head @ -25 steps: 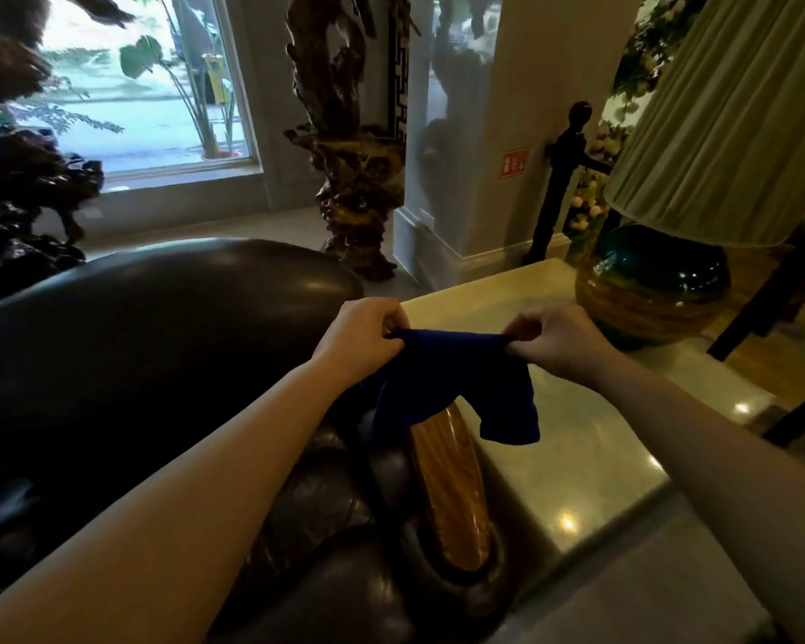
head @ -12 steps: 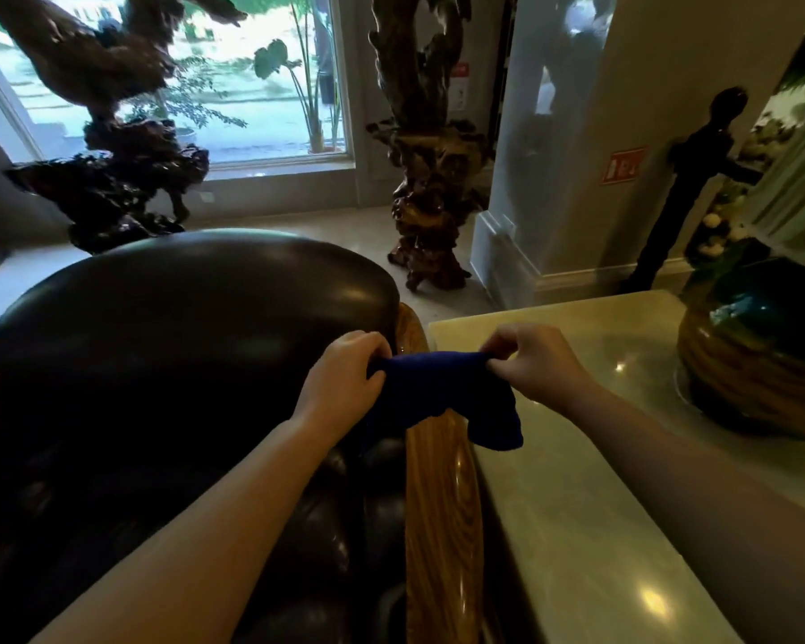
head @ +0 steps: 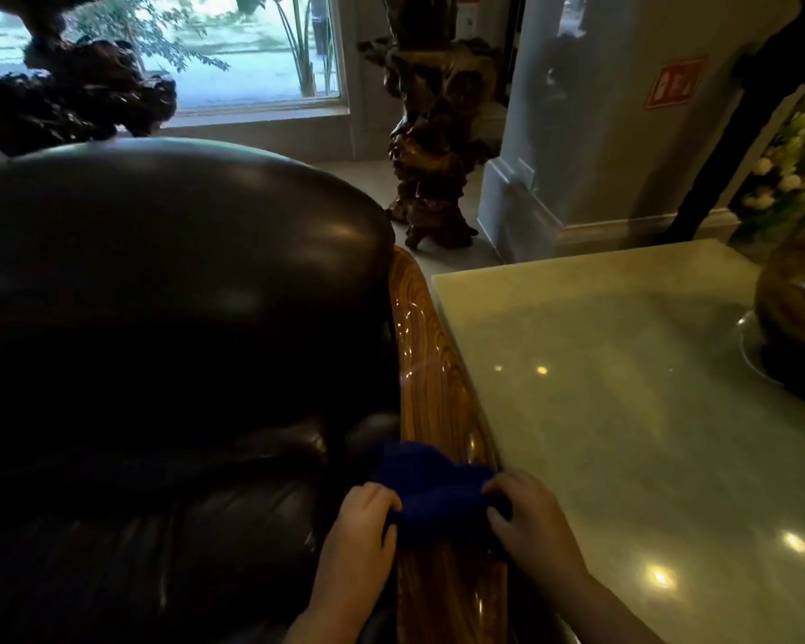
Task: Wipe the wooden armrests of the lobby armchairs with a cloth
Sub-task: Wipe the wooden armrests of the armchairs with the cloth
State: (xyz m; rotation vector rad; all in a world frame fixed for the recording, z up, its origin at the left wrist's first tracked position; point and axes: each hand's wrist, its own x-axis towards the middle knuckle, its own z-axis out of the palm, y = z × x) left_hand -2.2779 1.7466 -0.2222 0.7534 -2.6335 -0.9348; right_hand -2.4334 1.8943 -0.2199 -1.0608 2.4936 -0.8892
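Observation:
A dark blue cloth (head: 431, 492) lies across the glossy wooden armrest (head: 431, 364) of a dark leather armchair (head: 168, 318). My left hand (head: 361, 532) grips the cloth's left end beside the leather cushion. My right hand (head: 533, 522) grips its right end on the armrest's outer edge. The cloth is bunched between both hands and pressed onto the wood. The armrest runs away from me and curves up along the chair back.
A pale polished stone side table (head: 623, 388) stands right against the armrest. A round lamp base (head: 795, 318) sits at its far right. Beyond are a carved root sculpture (head: 438, 146), a white column (head: 591, 132), a dark sculpture (head: 66, 86) and a window.
Both hands have come down with the cloth from mid-air onto the armrest, nearer to me. The view has tipped down and shifted left, so the lamp is mostly out of frame.

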